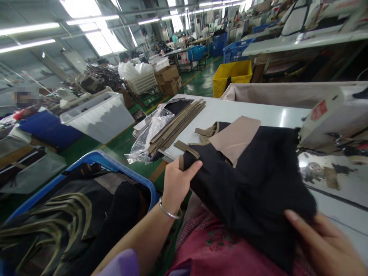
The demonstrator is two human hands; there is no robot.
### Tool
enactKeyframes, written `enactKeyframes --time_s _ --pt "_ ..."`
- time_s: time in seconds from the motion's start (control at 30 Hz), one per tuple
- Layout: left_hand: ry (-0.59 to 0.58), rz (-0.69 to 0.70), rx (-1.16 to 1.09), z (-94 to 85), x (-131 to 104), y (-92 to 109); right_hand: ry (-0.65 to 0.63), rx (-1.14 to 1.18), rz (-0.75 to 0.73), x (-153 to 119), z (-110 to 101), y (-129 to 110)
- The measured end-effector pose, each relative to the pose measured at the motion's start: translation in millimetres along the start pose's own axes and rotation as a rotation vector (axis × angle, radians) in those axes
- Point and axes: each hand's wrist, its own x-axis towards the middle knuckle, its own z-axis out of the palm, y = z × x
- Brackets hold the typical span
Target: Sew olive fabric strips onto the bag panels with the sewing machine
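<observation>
A black fabric piece (247, 184) with olive-brown edging spreads from my lap over the front of the white sewing table (273, 112). My left hand (178, 182) pinches its left corner between thumb and fingers, beside a short loose end of the edging. At the right, my right hand (322, 237) grips the lower right part, its thumb on top and some fingers hidden under the cloth. A beige panel (237, 138) lies across the upper part of the black fabric. The sewing machine (324, 115) stands just beyond the fabric's right edge.
Olive-brown strips (178, 126) lie stacked at the table's left end beside a clear plastic bag (152, 134). A blue crate (106, 157) full of dark edged pieces stands at my left. Farther off are a white bin (100, 115) and a yellow bin (231, 74).
</observation>
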Motion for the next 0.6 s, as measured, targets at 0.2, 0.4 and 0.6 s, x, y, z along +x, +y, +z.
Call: enactKeyframes --time_s 0.2,0.4,0.6 --pt "-0.118 1.162 0.867 14.3 28.2 56.6 -0.299 -0.728 -0.224 -1.4 15.6 -45.4" --pt "-0.461 1.536 0.737 42.3 -12.6 34.1 -0.465 -0.042 -0.147 -11.7 35.8 -83.3" --pt "-0.448 1.485 0.652 43.0 -29.9 4.8 -0.589 0.251 -0.139 -19.9 55.0 -68.1"
